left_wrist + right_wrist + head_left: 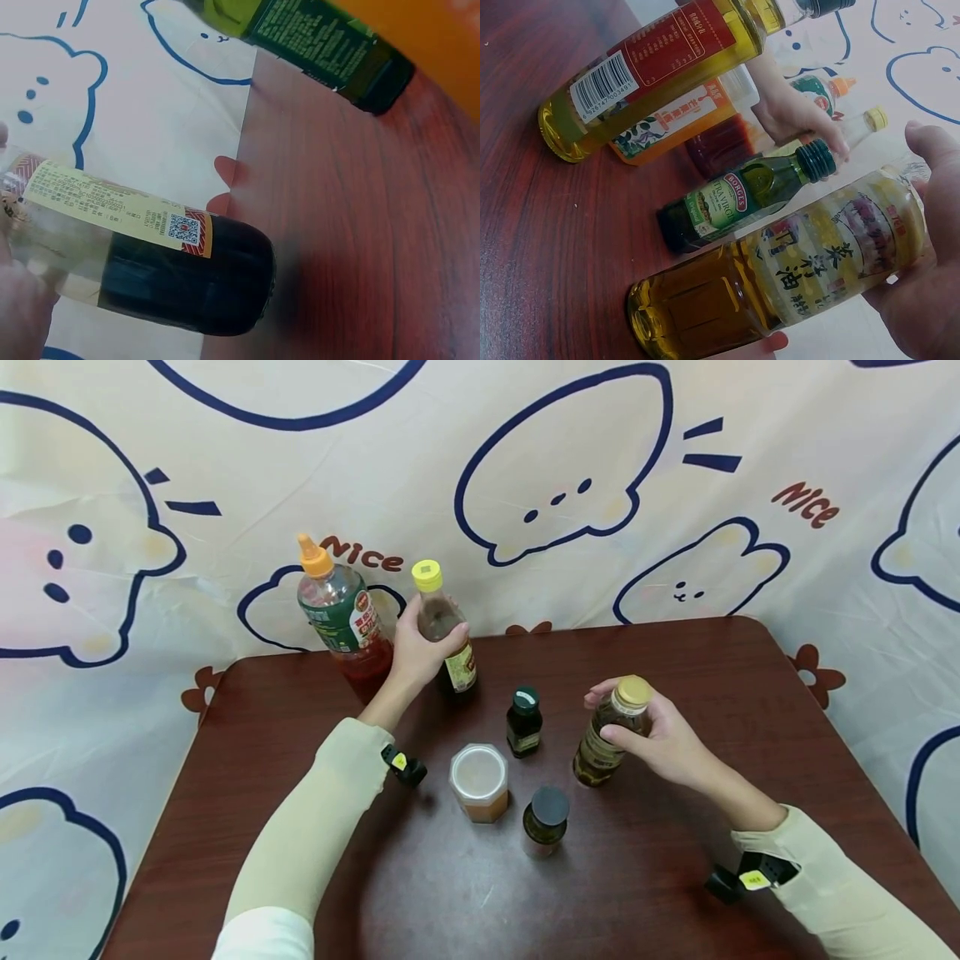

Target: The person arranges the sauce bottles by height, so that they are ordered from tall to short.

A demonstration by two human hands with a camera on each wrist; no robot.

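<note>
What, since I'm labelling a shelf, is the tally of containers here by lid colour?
Yellow: 2, tall clear dark-liquid bottle, tall clear golden-oil bottle
Orange: 1, tall clear red-sauce bottle
Dark green: 1, small dark green bottle
Dark grey: 1, clear yellow-oil bottle
Whitish: 1, clear faceted jar
Total: 6

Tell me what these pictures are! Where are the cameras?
There's no robot, just a person's two bare hands. One camera is worn on the head, so the big picture looks down at the table. The other two come from a little black camera on each wrist. The left hand holds a yellow-capped bottle of dark liquid. The right hand holds a yellow-capped oil bottle. Also on the table: a big orange-topped bottle, a small green-topped bottle, a pale-lidded jar and a grey-lidded bottle.
</note>
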